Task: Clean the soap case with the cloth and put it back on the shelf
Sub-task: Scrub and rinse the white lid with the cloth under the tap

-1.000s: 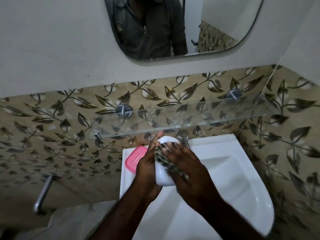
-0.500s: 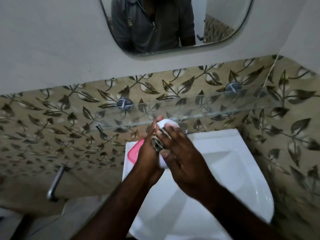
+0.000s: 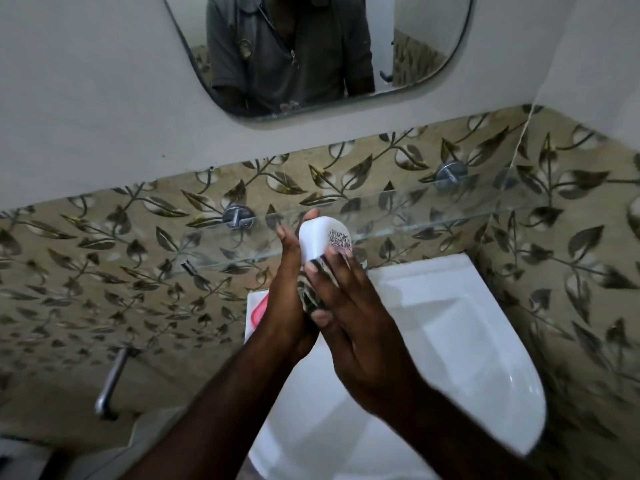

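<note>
A view from above of two bare hands working over a white corner sink [image 3: 467, 358] in a bathroom tiled with a leaf pattern. The left hand [image 3: 291, 299] grips a white soap case [image 3: 317, 240], fingers and thumb curled round its sides, holding it upright just in front of the glass shelf [image 3: 433, 206] and above the sink's back edge. The right hand [image 3: 360, 327] holds a dark striped cloth [image 3: 308, 294] between thumb and long fingers, pressing it against the lower part of the case. A pink lid [image 3: 259, 311] lies on the sink's left rim, partly hidden behind the left wrist. A mirror [image 3: 415, 46] hangs above, and a metal pipe [image 3: 110, 382] juts from the wall at lower left.
</note>
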